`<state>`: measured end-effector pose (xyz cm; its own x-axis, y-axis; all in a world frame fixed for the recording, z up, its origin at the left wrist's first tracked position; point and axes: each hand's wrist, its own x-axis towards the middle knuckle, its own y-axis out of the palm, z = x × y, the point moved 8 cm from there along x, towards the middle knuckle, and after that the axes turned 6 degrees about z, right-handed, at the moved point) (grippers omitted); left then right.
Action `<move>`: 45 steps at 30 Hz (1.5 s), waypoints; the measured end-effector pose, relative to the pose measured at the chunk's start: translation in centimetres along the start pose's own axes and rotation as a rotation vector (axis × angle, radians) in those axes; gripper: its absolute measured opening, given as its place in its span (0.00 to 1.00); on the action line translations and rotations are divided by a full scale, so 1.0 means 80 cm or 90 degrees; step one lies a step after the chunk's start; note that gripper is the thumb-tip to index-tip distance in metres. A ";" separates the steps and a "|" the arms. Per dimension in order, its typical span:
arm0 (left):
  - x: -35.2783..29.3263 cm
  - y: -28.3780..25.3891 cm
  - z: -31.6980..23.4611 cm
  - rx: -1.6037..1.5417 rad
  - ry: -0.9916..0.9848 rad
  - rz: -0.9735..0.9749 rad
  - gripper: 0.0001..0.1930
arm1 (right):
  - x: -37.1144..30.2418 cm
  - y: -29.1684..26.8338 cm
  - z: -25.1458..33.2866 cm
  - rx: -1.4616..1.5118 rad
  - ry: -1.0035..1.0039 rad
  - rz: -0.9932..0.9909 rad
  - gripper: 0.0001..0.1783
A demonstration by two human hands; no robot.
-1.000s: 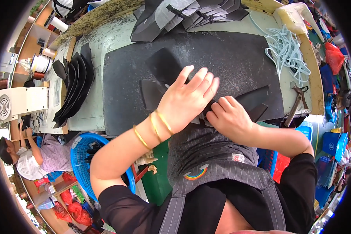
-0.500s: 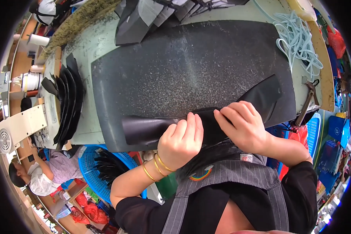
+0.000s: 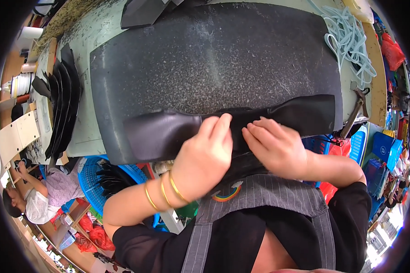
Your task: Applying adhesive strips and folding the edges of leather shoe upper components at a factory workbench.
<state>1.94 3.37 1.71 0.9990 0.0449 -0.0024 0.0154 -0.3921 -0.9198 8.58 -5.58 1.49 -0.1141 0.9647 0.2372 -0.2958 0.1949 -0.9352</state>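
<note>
A long piece of smooth black leather-like material (image 3: 161, 132) stretches along the near edge of a worn dark mat (image 3: 205, 59). Its middle is narrower, with a raised fold or seam there, and both ends spread wide. My left hand (image 3: 205, 152), below gold bangles (image 3: 165, 193), is closed with fingertips pinching the narrow middle. Just to its right, my right hand (image 3: 278, 148) pinches the same piece, fingers bent together. A small gap separates the two hands. My fingers cover part of the piece's near edge.
Stacked black curved pieces (image 3: 61, 107) stand left of the mat. Dark sheets (image 3: 143, 11) lie at its far edge. Pale blue cord (image 3: 348, 43) and a hammer (image 3: 356, 111) are at right. A blue basket (image 3: 91, 179) stands below left; a person (image 3: 43, 191) works beyond.
The piece's right end has swung down from its slant and lies flatter along the mat. My left hand has turned, its fingers pinching more tightly. The whole view has shifted slightly.
</note>
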 end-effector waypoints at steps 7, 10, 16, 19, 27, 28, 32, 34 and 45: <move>0.000 0.009 0.033 -0.270 0.023 0.013 0.07 | 0.002 0.002 -0.009 0.135 0.006 0.050 0.17; -0.001 0.008 0.029 -0.263 0.045 0.033 0.08 | 0.013 0.003 0.021 0.022 -0.049 0.186 0.19; -0.017 0.014 -0.039 0.130 0.198 0.021 0.16 | -0.015 0.006 0.028 -0.162 -0.118 0.126 0.19; -0.005 0.024 -0.067 0.153 0.167 0.008 0.14 | -0.033 0.003 0.015 -0.244 -0.026 0.081 0.22; 0.048 0.033 -0.063 -0.012 0.068 -0.039 0.21 | -0.100 -0.060 -0.106 -0.111 0.192 -0.200 0.27; 0.056 0.031 -0.066 -0.043 0.038 -0.026 0.23 | -0.109 -0.080 -0.128 -0.079 0.288 -0.262 0.29; 0.068 0.048 -0.070 -0.050 -0.034 -0.053 0.27 | -0.096 -0.057 -0.164 0.215 0.339 -0.054 0.29; 0.077 0.050 -0.072 -0.059 -0.043 -0.096 0.24 | -0.087 -0.049 -0.154 0.272 0.257 0.003 0.29; 0.088 0.037 -0.052 -0.161 -0.044 -0.265 0.09 | -0.091 -0.041 -0.142 0.163 0.316 -0.193 0.14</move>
<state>9.23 -1.32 0.62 0.9007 0.3034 0.3109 0.4313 -0.5387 -0.7238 21.14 -11.20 -0.17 0.4457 0.8522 0.2741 -0.4700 0.4834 -0.7385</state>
